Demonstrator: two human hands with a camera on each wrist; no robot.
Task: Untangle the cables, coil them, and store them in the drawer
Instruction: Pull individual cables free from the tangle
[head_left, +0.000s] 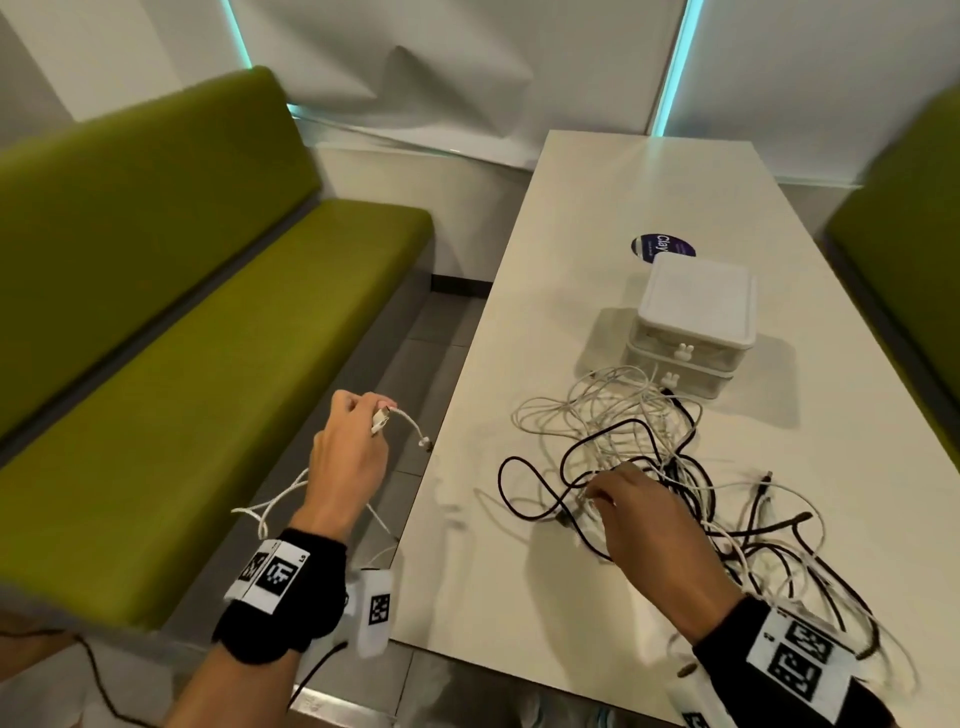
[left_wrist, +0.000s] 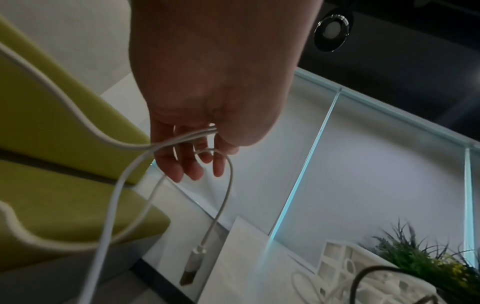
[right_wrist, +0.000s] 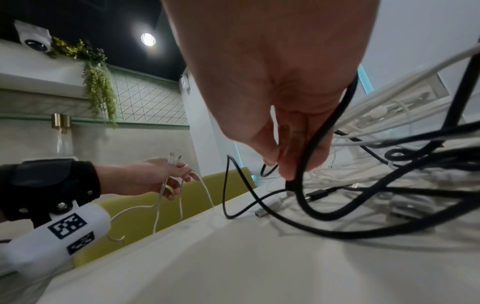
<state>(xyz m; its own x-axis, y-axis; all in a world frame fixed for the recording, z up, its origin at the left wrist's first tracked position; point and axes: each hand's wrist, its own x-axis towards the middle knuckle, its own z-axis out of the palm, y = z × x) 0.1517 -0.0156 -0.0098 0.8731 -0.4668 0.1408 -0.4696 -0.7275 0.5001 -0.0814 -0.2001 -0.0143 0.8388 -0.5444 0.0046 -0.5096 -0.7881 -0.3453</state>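
Cables (head_left: 670, 467), white and black, lie tangled on the table (head_left: 519, 597) near the closed drawer box (head_left: 691, 332). My left hand (head_left: 348, 452) grips a white cable (head_left: 410, 421) left of the table; my right hand (head_left: 644, 514) pinches a black cable (right_wrist: 309, 164) in the tangle.

Two hands; one drawer unit (head_left: 691, 332) of two drawers, centre right; two green benches; cables too tangled to count.

Around my white table (head_left: 582, 322) the light is soft, edges look bent and blurry, and my wrist pictures are dim.
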